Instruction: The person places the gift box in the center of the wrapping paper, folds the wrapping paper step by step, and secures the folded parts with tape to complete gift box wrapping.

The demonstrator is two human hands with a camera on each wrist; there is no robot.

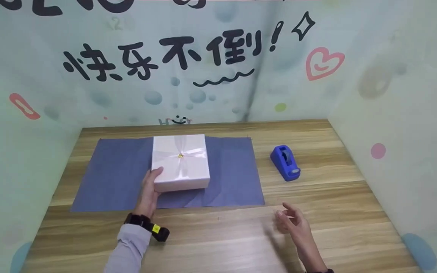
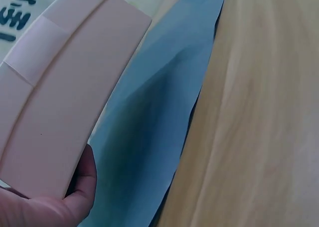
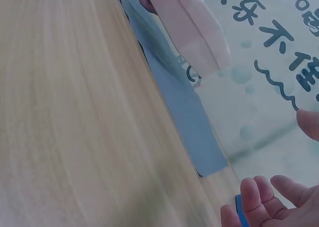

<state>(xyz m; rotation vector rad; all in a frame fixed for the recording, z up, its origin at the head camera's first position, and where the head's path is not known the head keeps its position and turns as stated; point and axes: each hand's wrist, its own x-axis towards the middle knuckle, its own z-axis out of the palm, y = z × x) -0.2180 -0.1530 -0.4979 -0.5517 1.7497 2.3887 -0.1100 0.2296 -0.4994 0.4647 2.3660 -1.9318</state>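
Note:
A pale pink gift box (image 1: 179, 163) with a satin ribbon crossed over its lid and a small gold ornament is held by my left hand (image 1: 151, 191) at its near left corner. The thumb lies on top while fingers curl beneath, as the left wrist view shows the box (image 2: 75, 92) raised off the sheet. Under it spreads a blue sheet of paper (image 1: 116, 174). My right hand (image 1: 294, 223) hovers over the table at the right, holding nothing, its fingers loosely bent. In the right wrist view, fingers of that hand (image 3: 274, 204) appear at the lower right corner.
A blue tape dispenser (image 1: 286, 163) stands on the wooden table (image 1: 218, 242), right of the paper. Printed cloth walls (image 1: 203, 102) with lettering and drawings enclose the back and both sides. A black wrist camera (image 1: 160, 232) sits on the left wrist.

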